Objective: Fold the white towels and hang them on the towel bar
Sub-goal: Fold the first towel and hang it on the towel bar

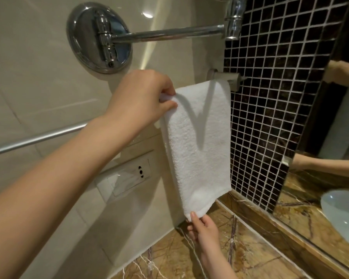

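A white terry towel (197, 137), nubbly and thick, hangs folded over the right end of the brushed-metal towel bar (38, 138), just beside the bar's blocky end bracket (231, 78). It falls as a long, narrow rectangle, and its lower edge stops just above the surface (244, 250), a polished brown marble with pale and dark veins. The left hand (141, 97) reaches in from the lower left and pinches the towel's upper left edge between thumb and curled fingers, bunching a small fold of cloth there; the hand and wrist hide the stretch of bar behind them. The right hand (205, 230) comes up from below and pinches the towel's bottom left corner between thumb and fingertips. A V-shaped shadow crosses the upper half of the cloth. Above, a round chrome wall plate (99, 37) carries a chrome swing arm (169, 34) that runs right to a jointed post. The wall behind is glossy cream tile, with a white socket plate (125, 176) set into it below the bar. To the right of the towel is a wall of small dark mosaic tiles (270, 101) with pale grout, then a mirror (334, 127) that reflects both forearms and a pale, rounded basin (343, 214).
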`<action>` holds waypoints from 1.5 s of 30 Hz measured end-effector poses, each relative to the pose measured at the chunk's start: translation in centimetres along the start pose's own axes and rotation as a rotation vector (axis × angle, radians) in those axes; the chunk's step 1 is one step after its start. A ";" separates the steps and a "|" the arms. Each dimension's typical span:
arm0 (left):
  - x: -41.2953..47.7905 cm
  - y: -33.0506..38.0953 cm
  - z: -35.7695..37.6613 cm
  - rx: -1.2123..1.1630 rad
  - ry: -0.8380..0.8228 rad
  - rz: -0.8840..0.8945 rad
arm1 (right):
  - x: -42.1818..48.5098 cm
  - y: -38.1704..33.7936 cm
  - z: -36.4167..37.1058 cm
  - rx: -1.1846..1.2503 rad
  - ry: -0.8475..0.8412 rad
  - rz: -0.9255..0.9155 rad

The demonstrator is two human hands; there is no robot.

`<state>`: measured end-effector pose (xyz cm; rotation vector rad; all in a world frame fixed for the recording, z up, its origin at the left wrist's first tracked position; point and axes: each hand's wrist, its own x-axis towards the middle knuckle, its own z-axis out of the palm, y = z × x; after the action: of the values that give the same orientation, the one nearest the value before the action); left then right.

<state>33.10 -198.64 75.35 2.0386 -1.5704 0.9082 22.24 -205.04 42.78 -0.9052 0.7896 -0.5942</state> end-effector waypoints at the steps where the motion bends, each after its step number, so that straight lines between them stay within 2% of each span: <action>1: 0.1 0.0 0.1 -0.004 0.001 0.001 | 0.1 -0.1 0.0 0.008 -0.003 0.002; 26: 1.6 1.0 2.1 0.059 -0.021 -0.009 | 2.0 -1.1 -1.1 0.002 0.018 -0.003; 29: 1.3 1.0 2.0 0.051 -0.018 -0.015 | 1.6 -1.8 -1.5 -0.150 -0.069 0.078; 32: 0.8 1.0 1.7 0.030 -0.048 -0.022 | 0.6 -3.8 -2.3 -0.639 -0.120 0.079; 34: 0.2 0.9 1.3 0.014 -0.110 -0.021 | -0.6 -6.4 -2.7 -1.018 -0.034 0.006; 37: -1.1 1.2 0.2 -0.001 -0.171 -0.003 | -3.4 -12.4 -2.2 -1.326 0.151 -0.213; 42: -4.9 2.0 -2.1 -0.104 -0.097 0.032 | -9.1 -20.8 -0.3 -1.465 0.342 -0.753; 45: -8.1 2.2 -2.6 -0.179 -0.154 0.018 | -12.4 -22.1 1.0 -1.527 0.385 -0.902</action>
<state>29.08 -191.94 71.28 2.0099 -1.6872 0.6037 13.10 -206.40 66.42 -2.6890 1.1517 -0.9338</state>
